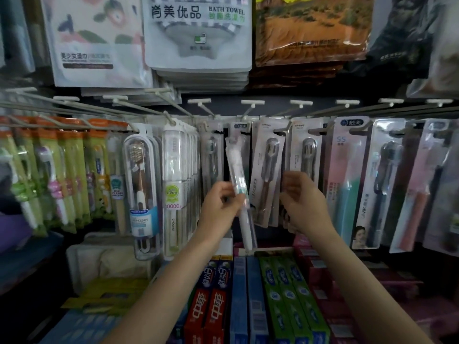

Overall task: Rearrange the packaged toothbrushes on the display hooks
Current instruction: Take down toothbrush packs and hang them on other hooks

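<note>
Left hand [219,204] pinches 1 tilted toothbrush pack [239,184], off its hook [244,131]; right hand [301,202], fingers loosely spread, touches hanging packs [267,170]. Rehanging remains.

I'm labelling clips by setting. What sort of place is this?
Most likely a shop's toiletries aisle: packaged toothbrushes on display hooks, toothpaste boxes stacked below, bagged bath towels above.

Two hands: the left [218,207] and the right [304,202]. One loose toothbrush pack [239,180] sits in the left. Four towel stacks [196,33] hang on top. Two red toothpaste boxes [208,316] and three green ones [288,294] lie below. The hanging packs overlap too much to count.
</note>
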